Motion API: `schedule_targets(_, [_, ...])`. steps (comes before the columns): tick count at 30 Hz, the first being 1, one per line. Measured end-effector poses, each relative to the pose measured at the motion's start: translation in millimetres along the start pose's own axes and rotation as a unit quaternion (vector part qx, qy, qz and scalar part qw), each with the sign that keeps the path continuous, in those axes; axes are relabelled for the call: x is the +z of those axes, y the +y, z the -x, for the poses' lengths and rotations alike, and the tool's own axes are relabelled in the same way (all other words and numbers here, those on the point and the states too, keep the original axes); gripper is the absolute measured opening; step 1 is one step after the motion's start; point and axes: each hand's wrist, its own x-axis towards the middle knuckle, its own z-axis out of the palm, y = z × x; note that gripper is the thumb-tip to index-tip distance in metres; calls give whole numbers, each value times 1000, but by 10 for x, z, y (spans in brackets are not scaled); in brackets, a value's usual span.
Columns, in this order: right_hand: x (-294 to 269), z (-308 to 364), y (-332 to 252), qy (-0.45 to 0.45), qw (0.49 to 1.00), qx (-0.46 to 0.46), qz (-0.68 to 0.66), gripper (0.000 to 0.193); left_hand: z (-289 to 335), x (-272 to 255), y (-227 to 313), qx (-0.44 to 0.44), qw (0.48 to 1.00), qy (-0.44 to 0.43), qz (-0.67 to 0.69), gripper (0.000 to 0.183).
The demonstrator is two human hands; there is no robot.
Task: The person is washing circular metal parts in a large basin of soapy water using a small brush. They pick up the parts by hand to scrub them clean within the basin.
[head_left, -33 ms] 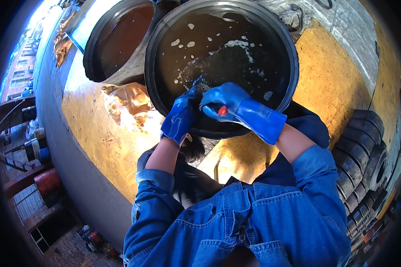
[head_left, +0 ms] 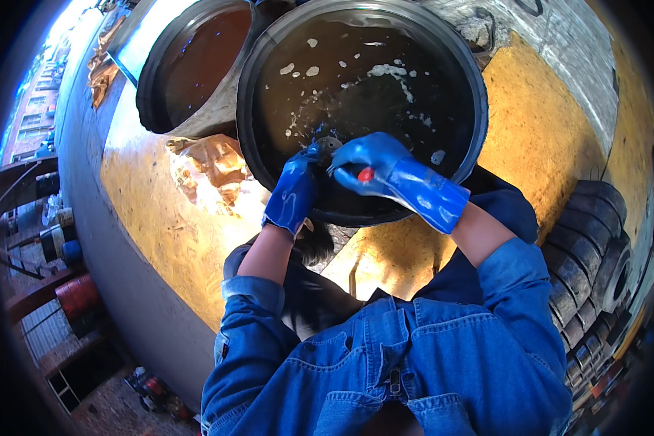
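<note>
Both my hands wear blue rubber gloves over the near side of a large black round tub (head_left: 481, 109) filled with dark liquid (head_left: 356, 83) and patches of white foam. My left hand (head_left: 292, 190) is closed on a small greyish metal piece (head_left: 330, 143), of which only a rounded part with holes shows; its kind I cannot make out. Beside it, my right hand (head_left: 378, 166) is curled around a tool with a red handle end (head_left: 366, 174). The tool's working end is hidden by the fingers, close to the metal piece.
A second container (head_left: 232, 109) with reddish-brown liquid adjoins the tub at the left. Crumpled brown wrapping (head_left: 212, 166) lies on the yellowish floor (head_left: 171, 240). Stacked dark ring-shaped parts (head_left: 585, 232) stand at my right. Machinery (head_left: 76, 301) lines the far left.
My right hand has shifted very slightly, its wrist a little lower and to the right. The left hand is practically still.
</note>
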Motion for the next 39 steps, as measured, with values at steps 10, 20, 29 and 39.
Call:
schedule_targets(10, [-164,-30,-64,-43,939,57,-337,19,-153,-255,-58,20,1000,-18,-3,41])
schedule_targets(20, [-190,-22,-100,16,972,-55,-230,19,-7,-60,31,-36,997,23,68,35])
schedule_targets(29, [160,122,915,199,884,327,-269,28,17,-6,20,-94,992,83,12,42])
schedule_targets(39, [-325,118,-74,94,762,378,-517,46,-224,-186,-208,-159,978,103,89,61])
